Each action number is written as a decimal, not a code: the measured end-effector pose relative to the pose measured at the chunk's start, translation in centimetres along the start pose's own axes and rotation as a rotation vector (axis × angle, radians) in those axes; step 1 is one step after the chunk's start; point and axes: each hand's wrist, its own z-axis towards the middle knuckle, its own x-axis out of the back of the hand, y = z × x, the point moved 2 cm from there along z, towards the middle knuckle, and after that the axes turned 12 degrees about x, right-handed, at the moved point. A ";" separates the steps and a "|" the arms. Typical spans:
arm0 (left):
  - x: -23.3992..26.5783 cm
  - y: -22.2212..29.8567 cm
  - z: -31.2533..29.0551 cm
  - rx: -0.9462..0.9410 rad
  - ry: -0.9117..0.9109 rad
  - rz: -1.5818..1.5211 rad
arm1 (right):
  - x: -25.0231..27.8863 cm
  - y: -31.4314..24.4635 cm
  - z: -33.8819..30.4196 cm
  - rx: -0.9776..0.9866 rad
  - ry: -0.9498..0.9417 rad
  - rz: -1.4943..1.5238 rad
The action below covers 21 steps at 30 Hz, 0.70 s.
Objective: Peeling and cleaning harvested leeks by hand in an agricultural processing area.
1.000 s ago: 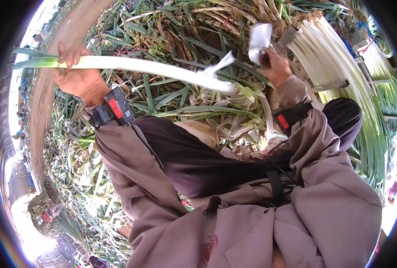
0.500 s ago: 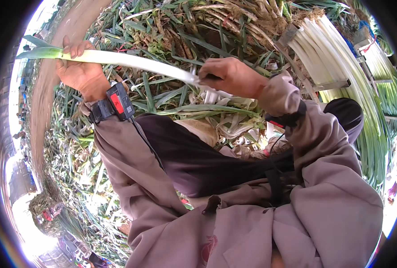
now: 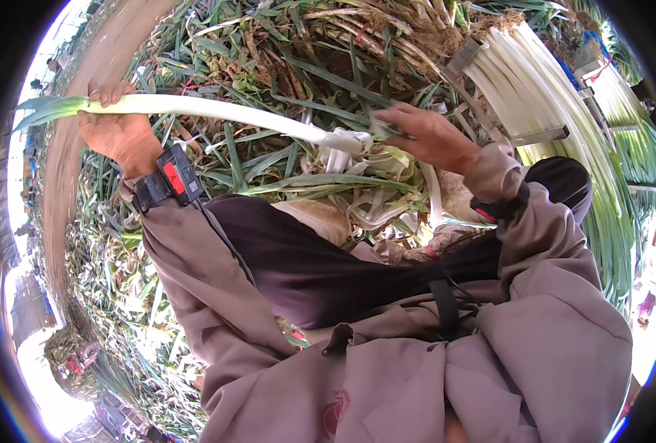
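A long white leek point(image 3: 224, 109) lies nearly level across the upper left, its short green leaves pointing left. My left hand point(image 3: 125, 136) is closed around it just below the leaves, palm up with the fingers curled over the stalk. The leek's root end point(image 3: 351, 140) points right, with loose whitish skin at the tip. A little to the right of that end is my right hand point(image 3: 435, 139), apart from the leek. Its fingers stretch leftward, slightly blurred at the tips, and nothing shows in them.
Peeled leeks point(image 3: 538, 92) lie stacked in a metal rack point(image 3: 538, 137) at the right. Unpeeled leeks with brown roots point(image 3: 427, 53) are heaped at the far side. Leaf scraps point(image 3: 269, 159) cover the ground around my dark-trousered legs point(image 3: 306, 266). A brown bare strip point(image 3: 114, 52) curves along the left.
My right hand has come off the leek's root end and moved right, its fingers opening. My left hand and the leek have shifted slightly left.
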 end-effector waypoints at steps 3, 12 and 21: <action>-0.6 -1.9 0.0 0.030 -0.036 -0.125 | -0.4 -1.7 4.3 0.181 -0.005 0.071; 0.5 -1.4 0.2 0.189 -0.277 -0.277 | 1.2 -4.2 6.0 -0.142 -0.449 0.614; -0.2 -1.8 -0.2 0.170 -0.154 -0.351 | 1.7 -3.2 4.8 -0.055 -0.140 0.841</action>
